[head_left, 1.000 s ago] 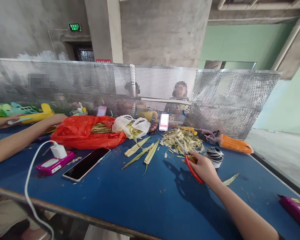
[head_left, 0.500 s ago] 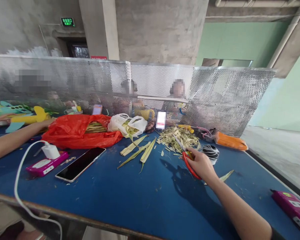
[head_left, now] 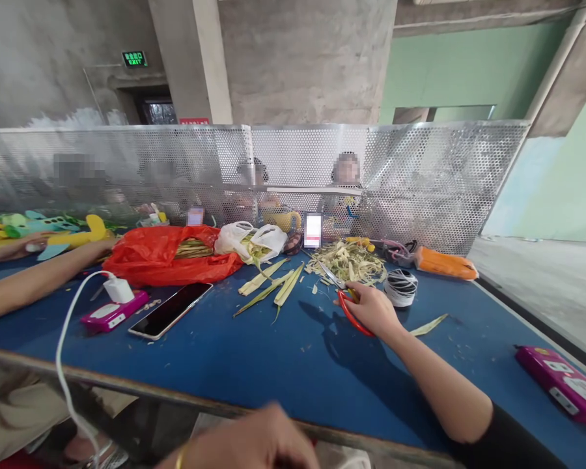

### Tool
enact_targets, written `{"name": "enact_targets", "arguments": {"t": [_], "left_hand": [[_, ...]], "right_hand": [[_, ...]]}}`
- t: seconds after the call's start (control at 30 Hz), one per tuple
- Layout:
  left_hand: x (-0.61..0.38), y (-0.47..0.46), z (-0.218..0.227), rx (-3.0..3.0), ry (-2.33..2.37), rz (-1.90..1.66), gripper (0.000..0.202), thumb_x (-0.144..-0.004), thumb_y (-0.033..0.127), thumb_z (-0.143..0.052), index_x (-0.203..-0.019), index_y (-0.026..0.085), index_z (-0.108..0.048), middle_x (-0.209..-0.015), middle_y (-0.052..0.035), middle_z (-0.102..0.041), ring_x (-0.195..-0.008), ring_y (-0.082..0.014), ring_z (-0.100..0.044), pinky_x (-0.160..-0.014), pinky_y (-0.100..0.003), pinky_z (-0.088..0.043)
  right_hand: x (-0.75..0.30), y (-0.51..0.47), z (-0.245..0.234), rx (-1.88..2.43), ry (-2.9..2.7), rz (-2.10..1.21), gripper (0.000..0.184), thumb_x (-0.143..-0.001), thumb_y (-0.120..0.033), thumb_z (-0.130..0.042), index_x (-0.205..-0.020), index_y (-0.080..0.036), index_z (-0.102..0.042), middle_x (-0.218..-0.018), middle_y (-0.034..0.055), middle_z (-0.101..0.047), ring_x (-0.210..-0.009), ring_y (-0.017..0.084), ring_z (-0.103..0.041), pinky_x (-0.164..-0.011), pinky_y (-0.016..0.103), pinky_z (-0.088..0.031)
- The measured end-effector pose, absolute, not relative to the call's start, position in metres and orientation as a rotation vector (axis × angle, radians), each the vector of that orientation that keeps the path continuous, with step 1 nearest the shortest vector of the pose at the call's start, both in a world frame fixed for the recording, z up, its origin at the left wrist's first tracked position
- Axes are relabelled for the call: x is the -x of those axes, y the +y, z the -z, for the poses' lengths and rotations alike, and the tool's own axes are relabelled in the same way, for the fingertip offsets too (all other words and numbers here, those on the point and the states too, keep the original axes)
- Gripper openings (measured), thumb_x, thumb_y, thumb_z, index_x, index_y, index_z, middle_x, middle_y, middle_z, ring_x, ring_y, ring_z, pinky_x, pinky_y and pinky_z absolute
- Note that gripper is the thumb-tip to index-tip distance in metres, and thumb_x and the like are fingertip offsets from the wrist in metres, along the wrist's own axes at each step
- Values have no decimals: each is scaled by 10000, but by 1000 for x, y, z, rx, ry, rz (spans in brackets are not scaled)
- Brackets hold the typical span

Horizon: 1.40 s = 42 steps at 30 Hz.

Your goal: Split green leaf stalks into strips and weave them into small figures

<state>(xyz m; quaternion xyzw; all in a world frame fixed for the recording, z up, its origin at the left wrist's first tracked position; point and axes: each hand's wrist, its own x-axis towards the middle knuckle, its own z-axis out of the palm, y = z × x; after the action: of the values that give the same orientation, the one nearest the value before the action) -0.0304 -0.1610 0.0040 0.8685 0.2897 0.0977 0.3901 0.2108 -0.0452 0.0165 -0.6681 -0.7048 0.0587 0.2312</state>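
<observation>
Red-handled scissors [head_left: 350, 314] are gripped in my right hand [head_left: 374, 309], over the blue table with the blades toward the far left. Just beyond the blades lies a heap of pale dried leaf scraps [head_left: 354, 260]. To the right of my hand stands a spool of grey-white cord [head_left: 400, 288]. Several dry husk strips [head_left: 289, 286] rest left of the scissors. At the bottom edge my left hand [head_left: 268, 438] shows blurred, with a yellow bracelet at its wrist; its fingers are cut off and smeared, so whatever it holds cannot be made out.
Left on the table [head_left: 254, 361] are a black phone [head_left: 172, 311], a magenta power strip [head_left: 114, 314] with a white charger and cable, and red [head_left: 141, 257] and white bags [head_left: 234, 240] of husks. Another person's arm [head_left: 43, 280] reaches in. A perforated metal screen [head_left: 303, 153] stands behind.
My left hand has come into view at the bottom. My right hand with the scissors has shifted slightly left and toward the far side. The camera view has moved a little.
</observation>
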Motion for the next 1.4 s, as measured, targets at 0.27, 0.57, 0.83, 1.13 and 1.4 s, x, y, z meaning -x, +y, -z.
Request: {"name": "enact_targets", "arguments": {"t": [0.27, 0.57, 0.83, 1.13, 1.4], "left_hand": [[23, 12, -52, -2204, 2075, -973, 259, -888, 258, -454, -966, 219, -698, -962, -61, -727, -901, -202, -645, -682, -252, -410], [46, 50, -18, -2107, 2318, -936, 355, -917, 344, -386, -968, 209, -711, -962, -104, -726, -865, -239, -654, -640, -280, -391], [43, 47, -29, -2206, 2214, -899, 297, -865, 372, -488, -804, 208, -729, -833, -82, -727, -794, -225, -646, -594, -273, -361], [41, 38, -40, -2233, 2140, -967, 290, -860, 382, -502, -807, 222, -738, -803, -69, -725, -787, -226, -651, -560, -275, -333], [35, 17, -48, -2283, 2072, -1070, 299, -872, 418, -490, -800, 248, -726, -760, -35, -723, -727, -199, -640, -542, -272, -305]], "right_hand": [[-218, -38, -13, 1892, -1892, -253, 449, -808, -522, -553, -1116, -221, -681, -821, 38, -725, -771, 215, -657, -583, 254, -378], [-218, -30, -2, 2003, -1914, -256, 525, -793, -544, -561, -1180, -201, -653, -1039, 94, -726, -977, 295, -650, -682, 298, -420], [-218, -27, 3, 2093, -1948, -226, 574, -805, -599, -518, -1204, -203, -635, -1079, 107, -715, -1020, 309, -637, -703, 310, -435], [-215, -30, 2, 2100, -2049, -161, 554, -831, -567, -500, -1230, -201, -619, -1117, 112, -706, -1044, 311, -635, -714, 310, -438], [-215, -31, 0, 2071, -2144, -87, 491, -838, -549, -504, -1176, -220, -641, -1044, 104, -727, -967, 296, -667, -644, 288, -411]]}}
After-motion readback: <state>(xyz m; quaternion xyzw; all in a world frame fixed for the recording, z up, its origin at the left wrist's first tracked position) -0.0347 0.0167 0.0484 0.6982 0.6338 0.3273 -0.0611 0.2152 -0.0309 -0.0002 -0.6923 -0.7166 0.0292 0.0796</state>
